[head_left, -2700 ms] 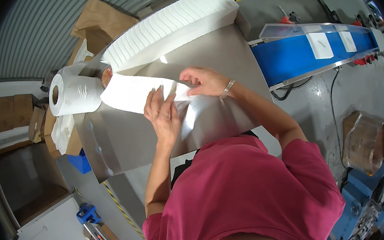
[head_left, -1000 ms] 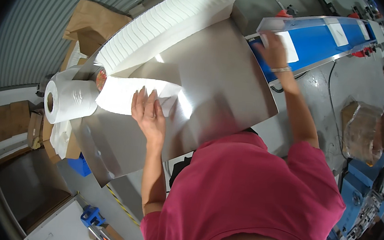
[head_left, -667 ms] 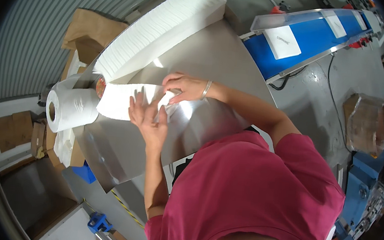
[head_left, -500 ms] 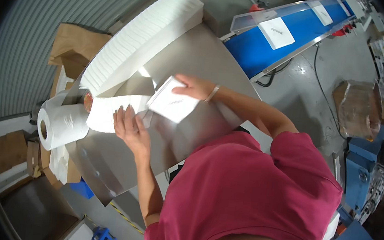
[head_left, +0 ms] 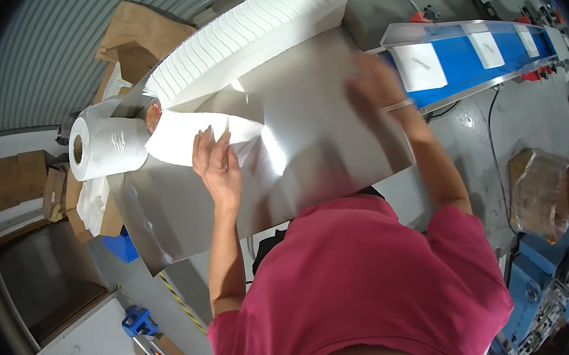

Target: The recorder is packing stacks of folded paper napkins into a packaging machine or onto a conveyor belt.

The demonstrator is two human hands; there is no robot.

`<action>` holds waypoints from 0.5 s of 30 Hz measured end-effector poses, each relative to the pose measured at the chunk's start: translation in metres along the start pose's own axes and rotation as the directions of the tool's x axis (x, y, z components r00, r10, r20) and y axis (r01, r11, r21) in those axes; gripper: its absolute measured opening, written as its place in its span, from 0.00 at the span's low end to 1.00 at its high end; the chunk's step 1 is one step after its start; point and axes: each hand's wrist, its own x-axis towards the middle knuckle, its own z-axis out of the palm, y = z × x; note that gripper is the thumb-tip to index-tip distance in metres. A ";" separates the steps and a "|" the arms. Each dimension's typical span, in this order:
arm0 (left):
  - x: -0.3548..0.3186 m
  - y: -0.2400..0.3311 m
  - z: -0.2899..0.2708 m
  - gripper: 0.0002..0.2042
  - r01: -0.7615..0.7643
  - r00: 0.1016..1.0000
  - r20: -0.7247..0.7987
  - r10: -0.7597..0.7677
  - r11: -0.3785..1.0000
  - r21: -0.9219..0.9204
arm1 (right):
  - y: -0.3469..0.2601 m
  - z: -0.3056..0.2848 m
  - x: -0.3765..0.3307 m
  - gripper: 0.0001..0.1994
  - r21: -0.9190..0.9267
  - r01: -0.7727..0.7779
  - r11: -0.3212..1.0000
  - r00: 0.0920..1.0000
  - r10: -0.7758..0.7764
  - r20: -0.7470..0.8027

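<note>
White paper sheet [head_left: 185, 137] (unrolled) under left hand [head_left: 217, 167].

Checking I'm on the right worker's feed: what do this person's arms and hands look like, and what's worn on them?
Both forearms are bare. The left hand wears no glove. The right hand is motion-blurred, with a thin pale band at the wrist. Short pink-red sleeves of a T-shirt cover the upper arms.

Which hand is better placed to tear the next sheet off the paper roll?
Left, probably. The left hand lies flat on the unrolled paper sheet beside the paper roll. The right hand, blurred, is far off at the steel table edge by the blue conveyor.
</note>
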 end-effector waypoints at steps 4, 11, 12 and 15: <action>0.000 0.001 0.000 0.15 -0.006 0.999 0.051 0.007 1.000 -0.006 | -0.119 0.047 0.026 0.23 0.604 -0.128 0.787 0.875 -0.197 0.442; 0.007 0.008 0.000 0.17 0.069 0.998 -0.009 -0.069 0.996 -0.058 | -0.140 0.088 0.031 0.26 0.577 -0.005 0.817 0.832 -0.317 0.456; 0.007 -0.001 0.004 0.17 0.030 0.999 -0.046 -0.029 0.999 0.024 | -0.131 0.080 0.027 0.26 0.568 -0.010 0.823 0.831 -0.309 0.462; 0.003 -0.020 0.000 0.16 0.052 0.998 -0.033 -0.052 0.998 0.020 | -0.094 0.058 0.002 0.27 0.601 -0.474 0.643 0.857 0.182 0.482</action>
